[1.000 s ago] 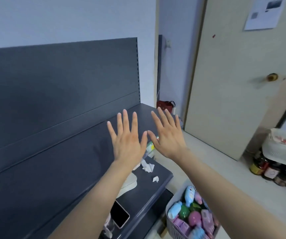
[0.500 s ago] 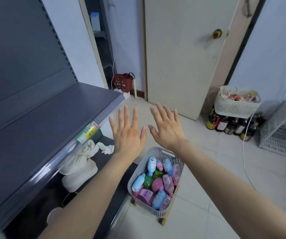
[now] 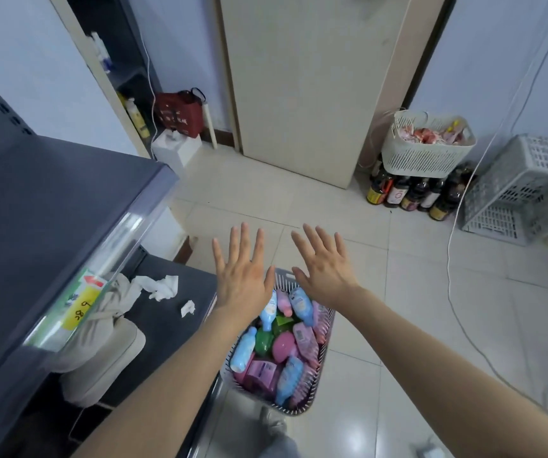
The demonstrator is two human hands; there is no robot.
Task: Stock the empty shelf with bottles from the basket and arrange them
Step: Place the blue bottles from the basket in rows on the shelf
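Tilting down from the shelf, the view now centers the basket (image 3: 323,328) of bottles (image 3: 300,307) at lower middle. Left hand (image 3: 242,279) and right hand (image 3: 327,271) hover above it, fingers spread and empty; the dark shelf (image 3: 51,206) at left stays bare, stocking not yet begun.

The basket (image 3: 299,410) is sitting on the floor (image 3: 431,309) just right of the lower shelf (image 3: 166,325), holding a heap of bottles (image 3: 284,345). Crumpled tissue (image 3: 161,287) is lying on that lower shelf, below the upper shelf (image 3: 51,209). Far right, a second basket (image 3: 424,160) is resting on a row of labelled bottles (image 3: 411,193), a crate (image 3: 523,193) standing beside it.
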